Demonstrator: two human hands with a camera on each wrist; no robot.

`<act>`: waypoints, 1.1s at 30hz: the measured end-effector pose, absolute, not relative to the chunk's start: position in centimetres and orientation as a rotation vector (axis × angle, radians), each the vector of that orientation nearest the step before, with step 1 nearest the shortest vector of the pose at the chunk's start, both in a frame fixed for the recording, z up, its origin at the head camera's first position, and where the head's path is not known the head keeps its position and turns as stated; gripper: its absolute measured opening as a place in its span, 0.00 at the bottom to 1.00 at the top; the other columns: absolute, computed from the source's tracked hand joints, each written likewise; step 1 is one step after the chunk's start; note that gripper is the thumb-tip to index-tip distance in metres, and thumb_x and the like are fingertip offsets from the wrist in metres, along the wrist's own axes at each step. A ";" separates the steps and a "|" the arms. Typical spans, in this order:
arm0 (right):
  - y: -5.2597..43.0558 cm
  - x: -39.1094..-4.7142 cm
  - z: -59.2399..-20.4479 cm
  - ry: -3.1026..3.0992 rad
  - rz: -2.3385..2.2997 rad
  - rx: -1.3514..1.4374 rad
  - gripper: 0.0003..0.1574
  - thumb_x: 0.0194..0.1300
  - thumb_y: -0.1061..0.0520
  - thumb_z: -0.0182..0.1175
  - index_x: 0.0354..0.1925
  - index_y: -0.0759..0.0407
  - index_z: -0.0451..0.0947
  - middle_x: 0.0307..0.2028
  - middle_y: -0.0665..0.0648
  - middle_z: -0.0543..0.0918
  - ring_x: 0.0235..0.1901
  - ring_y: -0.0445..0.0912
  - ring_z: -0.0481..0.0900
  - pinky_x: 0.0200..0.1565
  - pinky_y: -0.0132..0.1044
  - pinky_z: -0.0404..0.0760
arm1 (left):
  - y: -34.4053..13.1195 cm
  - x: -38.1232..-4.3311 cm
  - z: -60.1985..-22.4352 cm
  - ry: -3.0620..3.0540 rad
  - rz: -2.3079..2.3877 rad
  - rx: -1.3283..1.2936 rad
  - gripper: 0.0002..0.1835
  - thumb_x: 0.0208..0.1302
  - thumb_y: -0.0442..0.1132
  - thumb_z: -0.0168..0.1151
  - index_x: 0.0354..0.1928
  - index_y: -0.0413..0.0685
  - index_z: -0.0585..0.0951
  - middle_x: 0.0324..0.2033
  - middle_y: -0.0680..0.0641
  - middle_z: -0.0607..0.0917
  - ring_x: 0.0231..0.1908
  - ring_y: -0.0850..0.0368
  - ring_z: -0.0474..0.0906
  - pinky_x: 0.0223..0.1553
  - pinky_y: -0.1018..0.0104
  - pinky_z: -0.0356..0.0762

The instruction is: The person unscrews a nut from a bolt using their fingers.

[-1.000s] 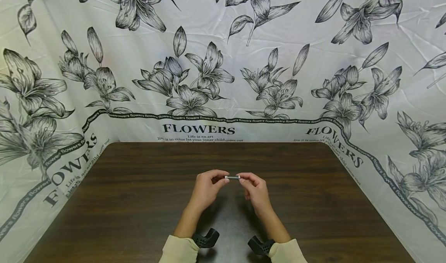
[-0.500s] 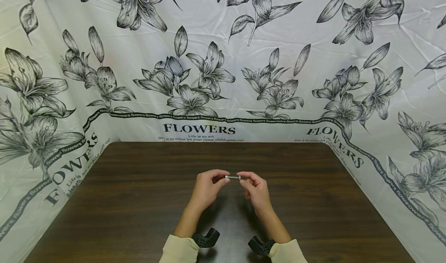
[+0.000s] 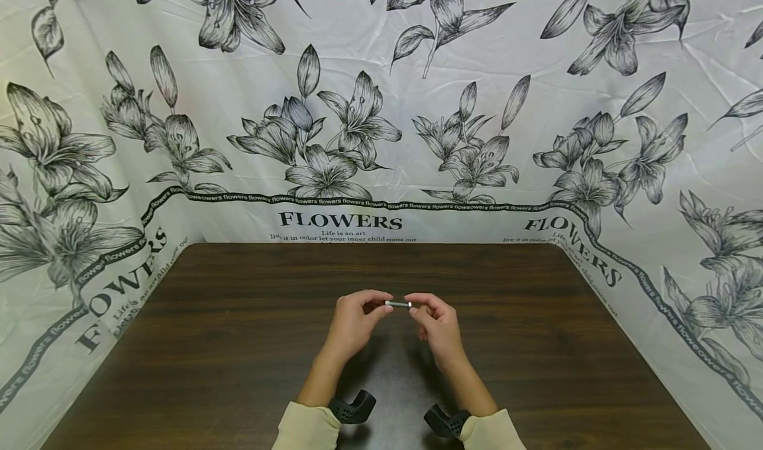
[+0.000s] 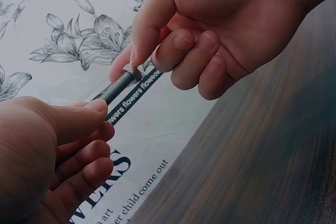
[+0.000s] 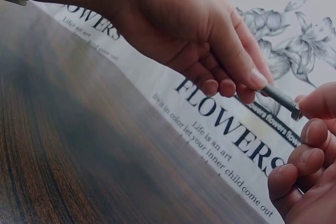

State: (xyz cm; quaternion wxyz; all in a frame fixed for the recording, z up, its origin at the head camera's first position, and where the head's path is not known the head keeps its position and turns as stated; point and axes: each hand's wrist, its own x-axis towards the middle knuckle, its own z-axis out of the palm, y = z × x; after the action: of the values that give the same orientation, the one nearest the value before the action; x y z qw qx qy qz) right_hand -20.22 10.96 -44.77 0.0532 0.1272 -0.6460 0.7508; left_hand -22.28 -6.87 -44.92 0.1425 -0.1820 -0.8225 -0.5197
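A metal bolt (image 3: pixel 398 303) with a threaded shank is held level between both hands over the table. My left hand (image 3: pixel 352 324) pinches its left end between thumb and fingertips, which cover that end in the left wrist view. At the other end sits a hex nut (image 4: pixel 135 73), around the threads. My right hand (image 3: pixel 440 327) has thumb and index finger at this nut, with its other fingers curled below. From the right wrist view, the nut shows right at the right hand's fingertips, and the bare threads span the gap between the hands.
Beneath the hands lies a dark wood-grain table (image 3: pixel 238 344). A white cloth (image 3: pixel 357 26) printed with flowers and lettering hangs behind it and along both sides. Black wrist devices (image 3: pixel 353 408) sit at the cream sleeves (image 3: pixel 306 427).
The fingers of my right hand shift slightly around the nut, and its end of the bolt looks a little different. My left hand and the bolt stay in place.
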 end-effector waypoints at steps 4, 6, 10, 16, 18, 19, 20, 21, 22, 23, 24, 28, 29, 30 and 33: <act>11.1 -20.9 -45.9 -1.941 2.295 0.391 0.12 0.65 0.76 0.51 0.47 0.83 0.73 0.15 0.51 0.64 0.13 0.40 0.60 0.19 0.30 0.63 | -6.9 -22.3 -44.9 -2.365 -1.500 -0.528 0.07 0.57 0.31 0.71 0.39 0.42 0.87 0.27 0.56 0.84 0.26 0.63 0.78 0.29 0.67 0.77; 11.2 -21.2 -46.4 -1.929 2.301 0.388 0.12 0.65 0.76 0.52 0.47 0.81 0.74 0.14 0.51 0.64 0.13 0.40 0.60 0.19 0.30 0.63 | -6.9 -22.3 -44.9 -2.364 -1.497 -0.530 0.07 0.57 0.30 0.71 0.39 0.41 0.87 0.27 0.56 0.84 0.26 0.63 0.78 0.29 0.67 0.77; 11.2 -21.3 -46.8 -1.910 2.292 0.390 0.11 0.65 0.73 0.55 0.45 0.78 0.77 0.14 0.50 0.64 0.13 0.40 0.60 0.18 0.29 0.63 | -6.9 -22.3 -45.0 -2.364 -1.496 -0.531 0.07 0.57 0.30 0.70 0.39 0.41 0.87 0.27 0.56 0.84 0.26 0.63 0.78 0.29 0.67 0.77; 11.2 -21.2 -46.9 -1.896 2.273 0.394 0.13 0.65 0.70 0.56 0.47 0.78 0.76 0.15 0.50 0.64 0.13 0.40 0.60 0.19 0.29 0.63 | -6.9 -22.3 -44.9 -2.372 -1.496 -0.529 0.07 0.57 0.32 0.71 0.39 0.43 0.87 0.27 0.56 0.84 0.26 0.63 0.78 0.30 0.67 0.77; 11.3 -21.2 -46.8 -1.900 2.284 0.371 0.14 0.66 0.71 0.54 0.49 0.78 0.74 0.15 0.51 0.64 0.13 0.40 0.60 0.19 0.30 0.64 | -6.9 -22.3 -44.9 -2.375 -1.492 -0.522 0.07 0.57 0.32 0.71 0.38 0.45 0.87 0.27 0.57 0.84 0.26 0.63 0.78 0.30 0.67 0.77; 11.3 -21.3 -46.8 -1.906 2.293 0.355 0.14 0.67 0.71 0.54 0.50 0.77 0.74 0.15 0.51 0.64 0.13 0.40 0.61 0.20 0.30 0.64 | -6.9 -22.3 -44.9 -2.375 -1.491 -0.519 0.07 0.57 0.33 0.71 0.38 0.46 0.87 0.27 0.57 0.84 0.26 0.64 0.77 0.30 0.67 0.77; 11.3 -21.3 -46.8 -1.913 2.303 0.339 0.14 0.68 0.71 0.53 0.51 0.78 0.74 0.15 0.51 0.64 0.13 0.40 0.61 0.20 0.30 0.64 | -6.9 -22.3 -44.9 -2.375 -1.490 -0.518 0.07 0.57 0.33 0.71 0.38 0.47 0.87 0.27 0.57 0.84 0.26 0.64 0.77 0.30 0.67 0.77; 11.3 -21.3 -46.8 -1.922 2.312 0.321 0.14 0.68 0.71 0.53 0.51 0.77 0.74 0.15 0.51 0.64 0.13 0.40 0.61 0.19 0.30 0.64 | -6.8 -22.3 -44.9 -2.377 -1.488 -0.517 0.07 0.57 0.33 0.71 0.38 0.48 0.87 0.27 0.57 0.84 0.26 0.64 0.77 0.30 0.67 0.77; 11.4 -21.3 -46.8 -1.933 2.319 0.303 0.14 0.69 0.70 0.52 0.51 0.77 0.74 0.15 0.51 0.64 0.13 0.41 0.61 0.19 0.30 0.64 | -6.8 -22.3 -44.9 -2.376 -1.489 -0.516 0.07 0.57 0.33 0.71 0.38 0.48 0.87 0.27 0.57 0.84 0.26 0.64 0.77 0.30 0.67 0.77; 11.4 -21.3 -46.7 -1.947 2.323 0.289 0.14 0.70 0.70 0.51 0.51 0.76 0.75 0.15 0.52 0.65 0.13 0.41 0.61 0.19 0.30 0.64 | -6.8 -22.3 -44.9 -2.376 -1.490 -0.518 0.07 0.57 0.33 0.71 0.38 0.48 0.87 0.27 0.58 0.84 0.26 0.64 0.77 0.30 0.67 0.77; 11.4 -21.3 -46.6 -1.961 2.323 0.279 0.13 0.70 0.70 0.51 0.50 0.77 0.75 0.15 0.52 0.65 0.13 0.41 0.62 0.19 0.31 0.65 | -6.8 -22.3 -44.9 -2.375 -1.491 -0.520 0.07 0.57 0.33 0.71 0.38 0.48 0.87 0.27 0.58 0.84 0.26 0.64 0.77 0.30 0.67 0.77; 11.2 -20.7 -45.5 -2.022 2.309 0.265 0.14 0.73 0.66 0.49 0.47 0.78 0.76 0.14 0.54 0.65 0.13 0.41 0.62 0.19 0.31 0.65 | -6.8 -22.3 -44.9 -2.367 -1.500 -0.526 0.07 0.57 0.33 0.71 0.38 0.48 0.87 0.27 0.57 0.84 0.26 0.64 0.78 0.29 0.67 0.77; 11.2 -20.5 -45.2 -2.039 2.299 0.269 0.15 0.74 0.65 0.49 0.46 0.79 0.76 0.14 0.54 0.65 0.12 0.41 0.62 0.19 0.30 0.65 | -6.8 -22.3 -44.9 -2.365 -1.502 -0.527 0.07 0.57 0.33 0.71 0.38 0.47 0.87 0.27 0.57 0.84 0.26 0.64 0.78 0.29 0.67 0.77; 11.1 -20.3 -44.9 -2.057 2.289 0.270 0.16 0.74 0.64 0.48 0.44 0.78 0.76 0.14 0.53 0.65 0.12 0.41 0.62 0.19 0.30 0.65 | -6.8 -22.3 -44.9 -2.363 -1.503 -0.525 0.07 0.57 0.32 0.71 0.38 0.47 0.87 0.27 0.57 0.84 0.26 0.64 0.78 0.29 0.67 0.77; 11.1 -20.1 -44.6 -2.096 2.283 0.252 0.17 0.75 0.61 0.48 0.39 0.75 0.77 0.14 0.53 0.65 0.13 0.40 0.62 0.20 0.30 0.66 | -6.8 -22.3 -44.9 -2.361 -1.509 -0.520 0.08 0.56 0.32 0.71 0.38 0.47 0.87 0.27 0.57 0.84 0.26 0.63 0.78 0.30 0.67 0.77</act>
State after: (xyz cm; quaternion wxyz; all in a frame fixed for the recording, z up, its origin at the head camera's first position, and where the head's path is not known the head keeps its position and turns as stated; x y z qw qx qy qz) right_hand -20.14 11.06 -44.61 0.0163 0.0812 -0.6740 0.7341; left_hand -22.32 -6.80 -44.90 0.1454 -0.1806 -0.8197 -0.5238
